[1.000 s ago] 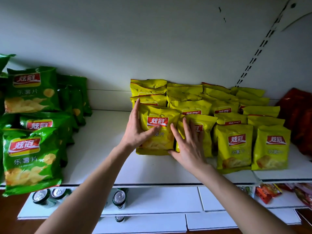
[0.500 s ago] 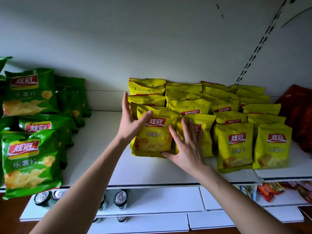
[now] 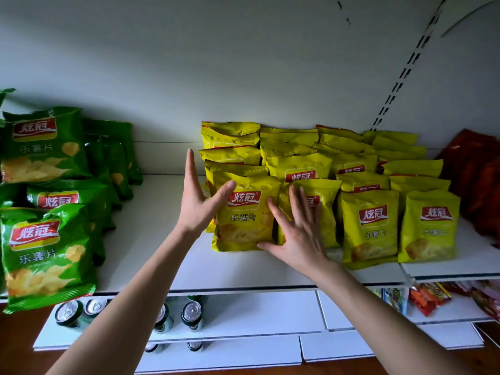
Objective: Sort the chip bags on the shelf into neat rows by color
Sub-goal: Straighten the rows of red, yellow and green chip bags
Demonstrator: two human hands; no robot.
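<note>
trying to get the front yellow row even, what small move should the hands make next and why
Probably draw the front-left yellow bag and its neighbour forward: their bottoms sit further back than the two bags to the right. The left hand and right hand lie open against them.

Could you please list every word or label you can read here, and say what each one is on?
"炫冠": red logo on the yellow bags and green bags.
"乐薯片": below that logo on both.
Fine print under it on the green bags: too small to read.
Packs at lower right: blurred, unreadable.
Cans: no text visible.
</note>
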